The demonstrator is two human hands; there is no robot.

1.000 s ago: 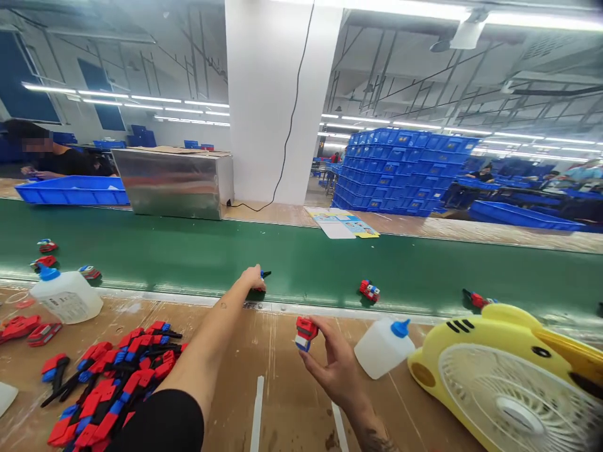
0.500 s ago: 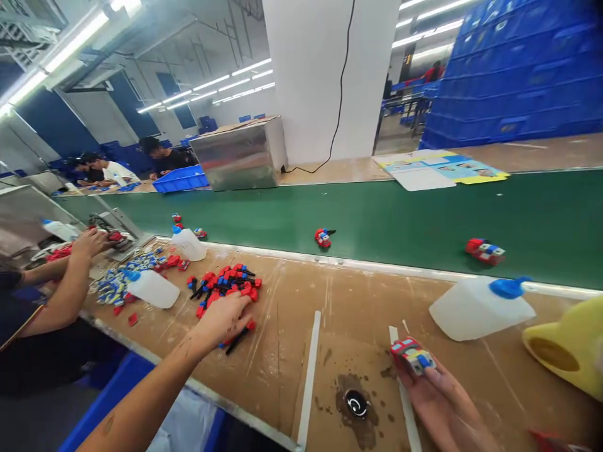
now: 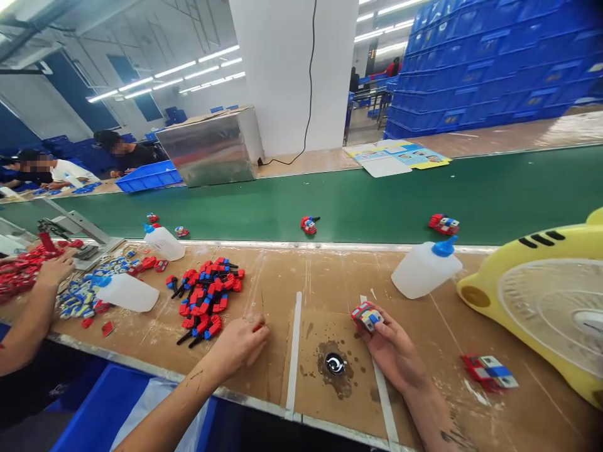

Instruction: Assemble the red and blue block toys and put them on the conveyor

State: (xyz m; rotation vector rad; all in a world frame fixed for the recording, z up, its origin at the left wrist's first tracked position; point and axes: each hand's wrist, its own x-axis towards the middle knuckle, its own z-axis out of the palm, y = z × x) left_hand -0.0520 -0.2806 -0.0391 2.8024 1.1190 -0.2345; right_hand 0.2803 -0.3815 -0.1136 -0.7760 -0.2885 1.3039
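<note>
My left hand [image 3: 245, 340] is closed, its fingers pinched round a small red toy part [image 3: 259, 326] that is mostly hidden. It is just right of a pile of red, blue and black toy parts [image 3: 207, 295]. A small red, white and blue toy vehicle [image 3: 367, 316] rests in my right hand [image 3: 393, 351], gripped between thumb and fingers. Below and between my hands, a small round dish of dark liquid [image 3: 335, 363] sits on a stained cardboard patch [image 3: 315, 395]. Another toy vehicle [image 3: 492, 371] lies on the bench to the right.
White bottles with blue caps [image 3: 426, 270] [image 3: 132, 292] stand or lie on the bench. A yellow fan [image 3: 490, 276] is at the right. Toys [image 3: 309, 225] sit on the green conveyor belt [image 3: 264, 201]. At the left, a co-worker's hand [image 3: 56, 270] is near red parts [image 3: 23, 270].
My left hand has moved right, away from the pile, with a red part in its fingers. The view has turned right. The co-worker's hand has left the metal press for the red parts.
</note>
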